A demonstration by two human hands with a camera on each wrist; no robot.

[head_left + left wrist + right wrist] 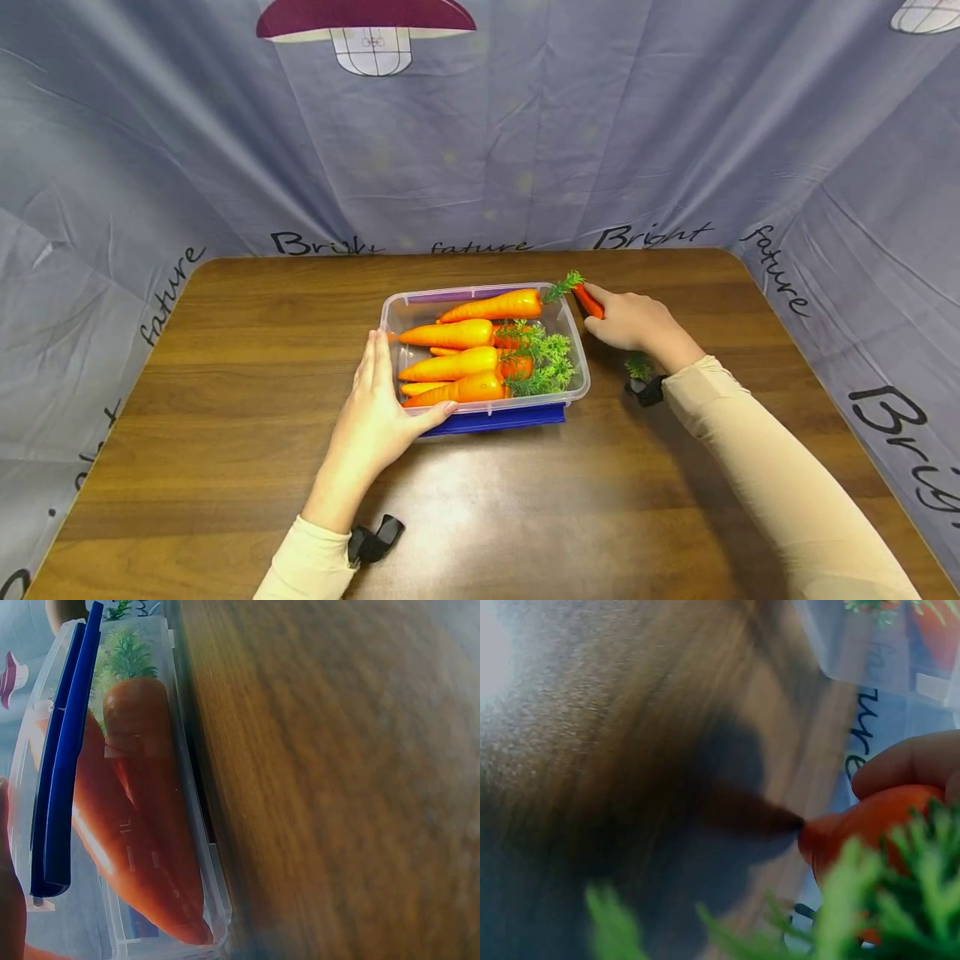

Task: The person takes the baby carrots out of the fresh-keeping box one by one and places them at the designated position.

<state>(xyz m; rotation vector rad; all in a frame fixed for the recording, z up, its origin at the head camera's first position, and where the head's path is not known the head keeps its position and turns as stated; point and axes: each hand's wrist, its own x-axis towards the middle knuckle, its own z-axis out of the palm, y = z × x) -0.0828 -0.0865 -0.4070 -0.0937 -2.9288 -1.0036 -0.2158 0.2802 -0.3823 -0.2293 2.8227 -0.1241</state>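
A clear plastic box (480, 408) full of carrots (465, 364) with green leafy tops stands on the table. My left hand (372, 414) lies against its near left corner, fingers straight along the left side and thumb at the front rim. Just off the box's right side, my right hand (633, 319) grips another carrot (588, 300), whose orange tip points toward the box. That carrot's green leaves (638, 365) show below the wrist. Fingers (907, 761) lie over the same carrot (877, 825) in the right wrist view. Much of it is hidden by the hand.
A blue clip flap (495, 419) sticks out along the box's front, seen edge-on in the left wrist view. The brown wooden table (225, 375) is enclosed by a grey printed curtain (525, 167) at the back and sides. Black wrist straps hang under both wrists.
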